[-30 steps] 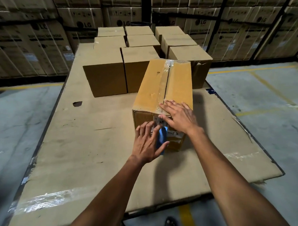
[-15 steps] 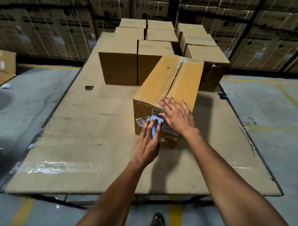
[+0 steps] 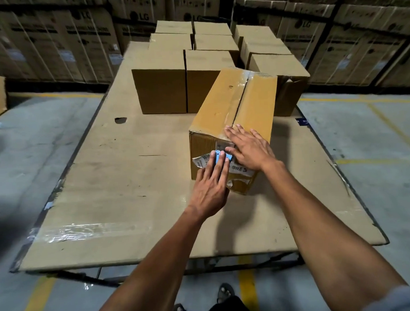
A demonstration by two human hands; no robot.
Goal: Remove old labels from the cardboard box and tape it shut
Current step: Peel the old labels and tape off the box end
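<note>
Cardboard covers the table (image 3: 89, 206), where the cardboard box (image 3: 223, 103) lies near its middle. The left hand (image 3: 210, 190) presses a blue scraper (image 3: 222, 154) under straight, closed fingers against the torn label (image 3: 200, 160) on the near face. The right hand (image 3: 250, 149) lies flat, fingers spread, on the box's near top edge.

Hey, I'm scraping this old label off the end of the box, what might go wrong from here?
1. The blue scraper under your left hand works right beside your right hand; a slip might nick those fingers.
2. The label is already torn and crumpled, so it may come off in shreds and leave bits behind.
3. Pushing hard could gouge the box.
</note>
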